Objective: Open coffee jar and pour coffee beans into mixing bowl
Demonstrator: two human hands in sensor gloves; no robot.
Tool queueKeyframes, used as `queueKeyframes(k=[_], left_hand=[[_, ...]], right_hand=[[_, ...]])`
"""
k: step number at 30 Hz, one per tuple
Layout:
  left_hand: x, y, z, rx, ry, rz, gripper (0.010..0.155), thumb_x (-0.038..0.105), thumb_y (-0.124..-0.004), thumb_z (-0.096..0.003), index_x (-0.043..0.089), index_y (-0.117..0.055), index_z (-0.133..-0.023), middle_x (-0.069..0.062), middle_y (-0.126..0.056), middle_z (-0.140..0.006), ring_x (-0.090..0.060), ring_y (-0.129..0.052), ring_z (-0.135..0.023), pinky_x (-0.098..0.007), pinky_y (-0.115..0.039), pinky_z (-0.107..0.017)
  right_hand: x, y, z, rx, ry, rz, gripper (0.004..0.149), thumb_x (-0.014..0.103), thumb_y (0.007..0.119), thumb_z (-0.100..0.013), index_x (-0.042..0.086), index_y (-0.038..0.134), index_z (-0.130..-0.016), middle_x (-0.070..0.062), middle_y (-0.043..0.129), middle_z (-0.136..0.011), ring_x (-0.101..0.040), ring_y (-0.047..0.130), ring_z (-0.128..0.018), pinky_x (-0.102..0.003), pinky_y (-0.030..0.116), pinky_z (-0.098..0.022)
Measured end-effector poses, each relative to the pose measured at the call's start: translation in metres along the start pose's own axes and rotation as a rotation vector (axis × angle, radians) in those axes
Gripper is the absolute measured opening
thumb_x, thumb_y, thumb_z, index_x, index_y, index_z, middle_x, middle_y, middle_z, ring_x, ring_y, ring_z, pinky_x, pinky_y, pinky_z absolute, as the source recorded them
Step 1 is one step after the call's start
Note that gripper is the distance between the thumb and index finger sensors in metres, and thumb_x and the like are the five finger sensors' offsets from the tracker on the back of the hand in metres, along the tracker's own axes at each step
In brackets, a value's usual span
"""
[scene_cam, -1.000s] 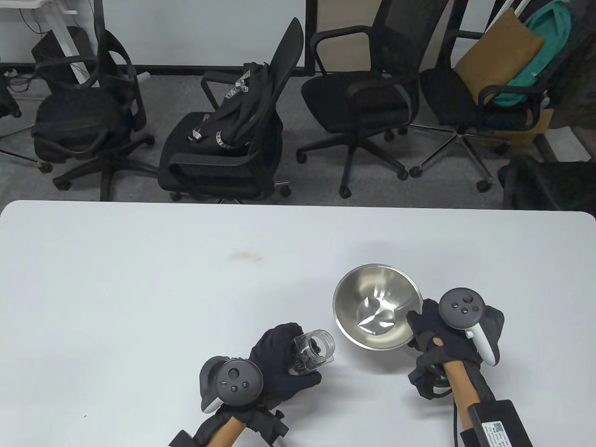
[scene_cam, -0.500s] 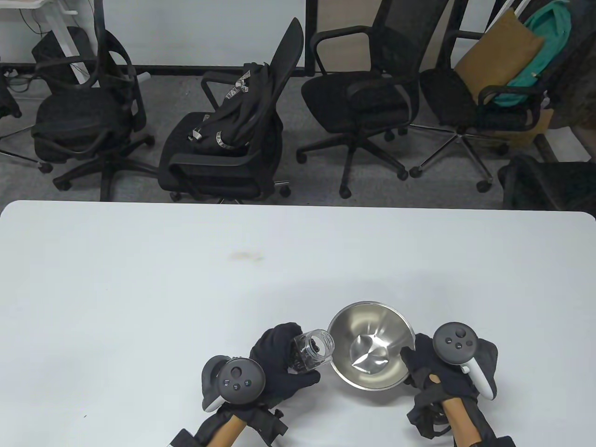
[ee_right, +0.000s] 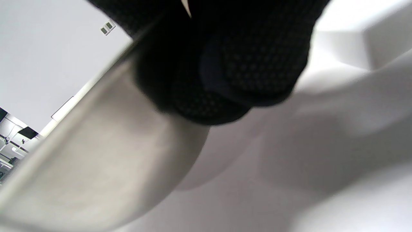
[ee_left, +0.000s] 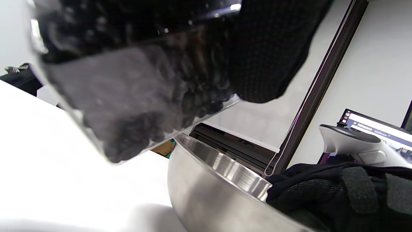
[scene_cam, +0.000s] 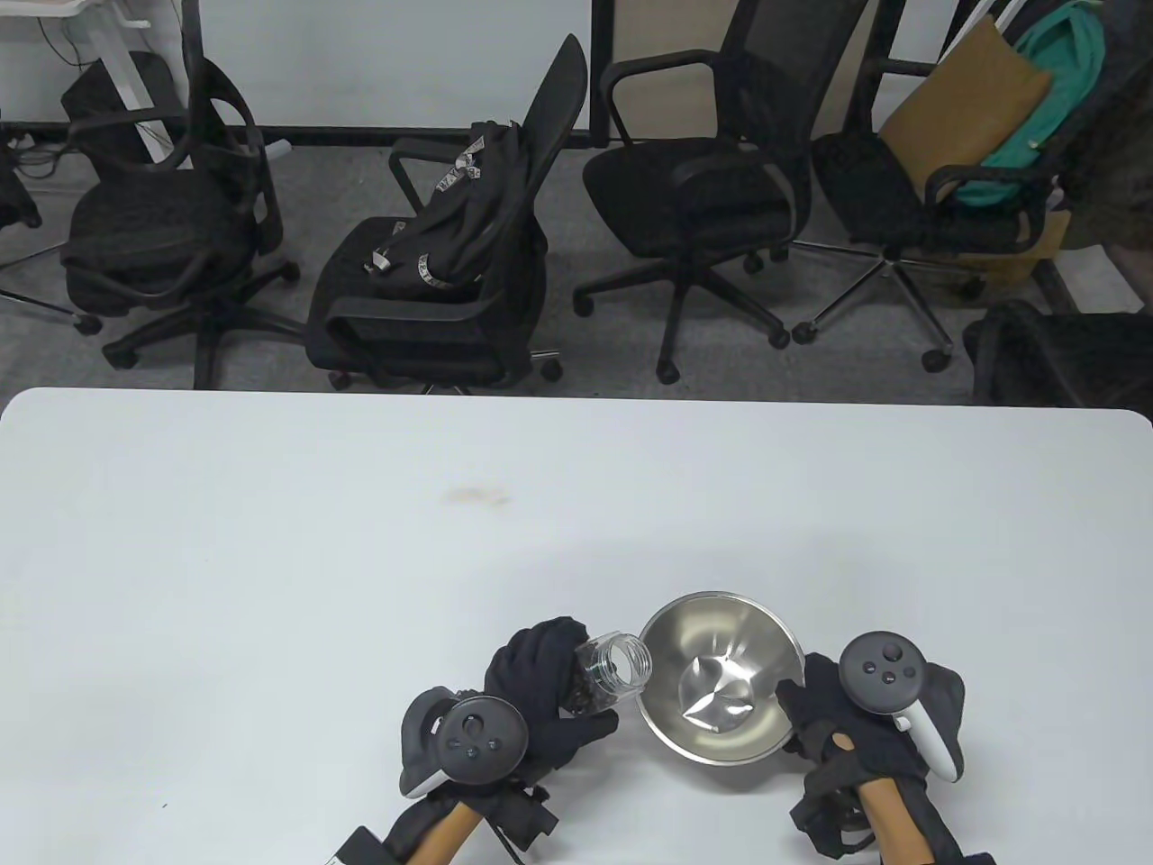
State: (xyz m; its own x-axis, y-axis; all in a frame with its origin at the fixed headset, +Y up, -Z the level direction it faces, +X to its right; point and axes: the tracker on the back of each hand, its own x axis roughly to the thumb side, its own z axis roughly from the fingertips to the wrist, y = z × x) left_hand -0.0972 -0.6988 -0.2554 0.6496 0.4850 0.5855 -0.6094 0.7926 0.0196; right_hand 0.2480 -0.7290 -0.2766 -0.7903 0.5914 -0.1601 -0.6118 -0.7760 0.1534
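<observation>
The white tabletop [scene_cam: 360, 541] carries everything down near its front edge, a little right of the middle. Biggest thing there is the steel mixing bowl [scene_cam: 721, 685], tipped so its open mouth leans toward the left side, nothing in it but reflections. The right hand [scene_cam: 842, 734] grips the bowl's right rim, fingers [ee_right: 225, 64] curled tight on the outer wall in the right wrist view, clamped on the metal. Just to the bowl's left, the left hand [scene_cam: 540, 694] wraps around the coffee jar [scene_cam: 611, 671], fingers closed firmly on its clear body. The jar is lidless and tilted, its open mouth aimed right and sitting right at the bowl's left rim, touching or very nearly, I can't tell which. In the left wrist view the jar [ee_left: 128, 96] slopes down above the bowl's edge [ee_left: 225, 167], and the dark coffee beans [ee_left: 161, 129] are heaped along its low side, inside the glass.
</observation>
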Motion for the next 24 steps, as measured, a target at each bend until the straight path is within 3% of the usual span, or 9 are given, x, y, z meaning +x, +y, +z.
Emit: queueKeyframes(k=[11,24], left_hand=[[0.018,-0.014,-0.007,-0.012,-0.048,-0.401,0.09,0.041,-0.102,-0.0447,0.005,-0.054,-0.112,-0.026,-0.063,-0.109,-0.046,-0.071,-0.095,-0.065,-0.06,-0.072],[0.037,-0.032,-0.004,-0.008,-0.168,-0.76,0.09,0.037,-0.103,-0.0447,0.012,-0.054,-0.116,-0.024,-0.059,-0.111,-0.046,-0.066,-0.098,-0.068,-0.054,-0.074]], right_hand=[[0.001,0.004,0.001,0.034,0.001,0.007,0.034,0.01,0.079,-0.063,-0.002,0.069,-0.094,-0.022,0.09,-0.073,-0.01,0.102,-0.046,-0.022,0.094,-0.035],[0.002,0.008,0.003,0.062,-0.007,-0.01,0.035,0.01,0.079,-0.063,-0.001,0.068,-0.095,-0.022,0.09,-0.074,-0.01,0.102,-0.047,-0.022,0.094,-0.036]])
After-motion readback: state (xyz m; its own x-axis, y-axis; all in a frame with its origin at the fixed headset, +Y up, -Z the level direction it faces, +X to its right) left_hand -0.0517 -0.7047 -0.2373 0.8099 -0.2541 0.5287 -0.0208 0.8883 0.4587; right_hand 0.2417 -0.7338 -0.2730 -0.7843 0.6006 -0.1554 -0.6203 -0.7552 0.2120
